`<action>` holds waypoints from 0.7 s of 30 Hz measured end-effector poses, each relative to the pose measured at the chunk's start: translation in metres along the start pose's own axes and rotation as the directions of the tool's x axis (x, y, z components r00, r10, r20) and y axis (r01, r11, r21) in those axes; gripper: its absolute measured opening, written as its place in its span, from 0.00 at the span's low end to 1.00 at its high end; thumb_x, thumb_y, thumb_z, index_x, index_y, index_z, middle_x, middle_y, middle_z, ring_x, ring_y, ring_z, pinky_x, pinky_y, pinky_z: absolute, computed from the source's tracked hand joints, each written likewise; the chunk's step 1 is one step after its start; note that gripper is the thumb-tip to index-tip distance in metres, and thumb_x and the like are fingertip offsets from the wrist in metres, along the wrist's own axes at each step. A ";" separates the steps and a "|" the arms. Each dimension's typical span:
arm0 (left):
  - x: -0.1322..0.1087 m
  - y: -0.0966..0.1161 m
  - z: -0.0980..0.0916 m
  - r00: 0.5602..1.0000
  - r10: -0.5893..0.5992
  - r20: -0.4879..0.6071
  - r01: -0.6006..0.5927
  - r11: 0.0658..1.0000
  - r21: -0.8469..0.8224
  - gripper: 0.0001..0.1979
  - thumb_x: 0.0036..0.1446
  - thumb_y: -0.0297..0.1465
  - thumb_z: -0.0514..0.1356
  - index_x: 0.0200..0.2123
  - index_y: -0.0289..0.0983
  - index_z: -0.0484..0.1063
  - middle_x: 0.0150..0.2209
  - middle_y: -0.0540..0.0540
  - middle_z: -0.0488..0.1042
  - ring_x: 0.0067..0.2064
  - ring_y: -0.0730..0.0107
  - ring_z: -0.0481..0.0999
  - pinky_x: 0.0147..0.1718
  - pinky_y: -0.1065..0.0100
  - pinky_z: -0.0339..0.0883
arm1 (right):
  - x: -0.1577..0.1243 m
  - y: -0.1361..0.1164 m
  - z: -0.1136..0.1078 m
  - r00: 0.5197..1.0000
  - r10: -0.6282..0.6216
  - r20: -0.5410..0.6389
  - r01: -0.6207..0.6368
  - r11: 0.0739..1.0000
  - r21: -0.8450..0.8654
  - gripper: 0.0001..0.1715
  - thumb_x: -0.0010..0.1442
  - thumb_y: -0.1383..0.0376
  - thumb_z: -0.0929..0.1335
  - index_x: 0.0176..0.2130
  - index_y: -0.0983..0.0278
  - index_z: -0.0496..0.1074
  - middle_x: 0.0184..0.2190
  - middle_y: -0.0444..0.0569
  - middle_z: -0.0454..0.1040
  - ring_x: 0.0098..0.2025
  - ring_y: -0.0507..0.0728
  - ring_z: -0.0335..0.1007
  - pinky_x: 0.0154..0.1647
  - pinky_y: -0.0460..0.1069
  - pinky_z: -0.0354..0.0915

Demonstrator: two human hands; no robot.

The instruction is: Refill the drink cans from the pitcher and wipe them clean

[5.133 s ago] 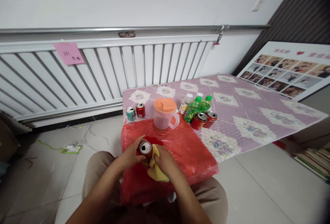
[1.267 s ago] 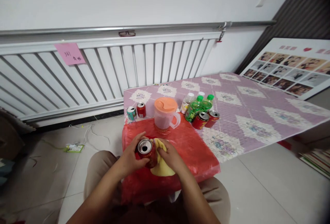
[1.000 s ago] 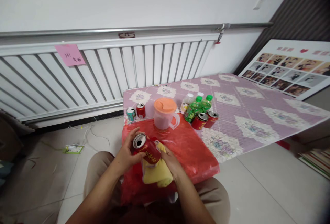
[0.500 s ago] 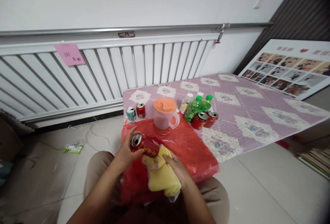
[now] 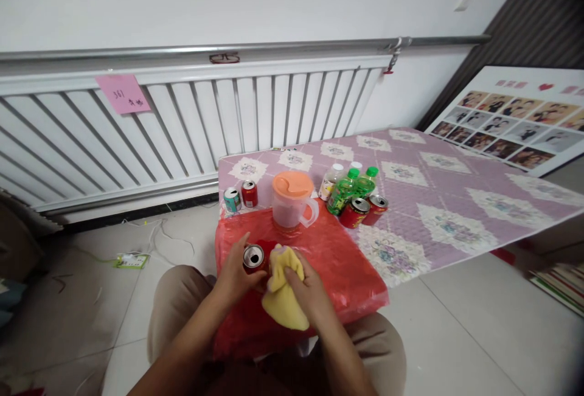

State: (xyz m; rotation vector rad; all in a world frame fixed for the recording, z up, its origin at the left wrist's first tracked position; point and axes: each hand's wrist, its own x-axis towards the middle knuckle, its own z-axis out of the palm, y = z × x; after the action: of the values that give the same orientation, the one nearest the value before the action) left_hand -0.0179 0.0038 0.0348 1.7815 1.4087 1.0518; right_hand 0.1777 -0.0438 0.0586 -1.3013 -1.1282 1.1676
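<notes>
My left hand (image 5: 235, 274) is wrapped round a red drink can (image 5: 254, 257) that stands upright, its silver top open, over the red plastic sheet (image 5: 337, 256). My right hand (image 5: 306, 283) grips a yellow cloth (image 5: 281, 295) and presses it against the can's right side. Both hands hover at the near end of the sheet, above my lap.
Behind the hands stands a clear jug with an orange lid (image 5: 292, 199). A teal can (image 5: 232, 199) and a red can (image 5: 249, 193) sit left of it; bottles with green caps (image 5: 347, 191) and two red cans (image 5: 365, 210) sit right. The purple patterned table (image 5: 438, 195) stretches right. A white radiator (image 5: 182, 122) lines the wall.
The can was tipped on its side in my left hand half a second ago; now it is upright again. The yellow cloth has moved from below the can to its right side.
</notes>
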 end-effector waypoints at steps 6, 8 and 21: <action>-0.006 -0.013 0.011 0.997 0.076 -0.012 -0.073 0.986 0.153 0.42 0.46 0.29 0.68 0.64 0.39 0.57 0.54 0.38 0.68 0.57 0.50 0.70 0.58 0.44 0.63 | 0.004 0.012 0.017 0.958 -0.243 0.151 0.282 0.891 -0.356 0.25 0.60 0.67 0.64 0.56 0.59 0.70 0.54 0.53 0.74 0.57 0.60 0.69 0.61 0.59 0.63; -0.007 -0.016 0.009 0.996 0.081 0.022 -0.084 0.984 0.158 0.42 0.46 0.28 0.68 0.65 0.39 0.57 0.56 0.37 0.68 0.58 0.50 0.69 0.59 0.44 0.62 | 0.005 0.016 0.018 0.957 -0.239 0.163 0.284 0.881 -0.378 0.25 0.60 0.68 0.64 0.57 0.59 0.69 0.54 0.53 0.74 0.57 0.60 0.69 0.61 0.58 0.63; -0.008 -0.023 -0.016 0.975 0.140 0.175 -0.153 0.986 0.065 0.35 0.45 0.22 0.63 0.59 0.39 0.65 0.57 0.38 0.72 0.59 0.51 0.71 0.61 0.45 0.62 | 0.011 0.019 0.022 0.959 -0.233 0.163 0.281 0.864 -0.418 0.25 0.60 0.67 0.64 0.57 0.61 0.68 0.54 0.54 0.72 0.57 0.60 0.68 0.61 0.57 0.63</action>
State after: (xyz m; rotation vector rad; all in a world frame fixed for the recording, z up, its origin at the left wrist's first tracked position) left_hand -0.0434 0.0010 0.0213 2.0074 1.2456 0.9033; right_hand 0.1574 -0.0318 0.0389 -1.3752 -1.6608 0.8148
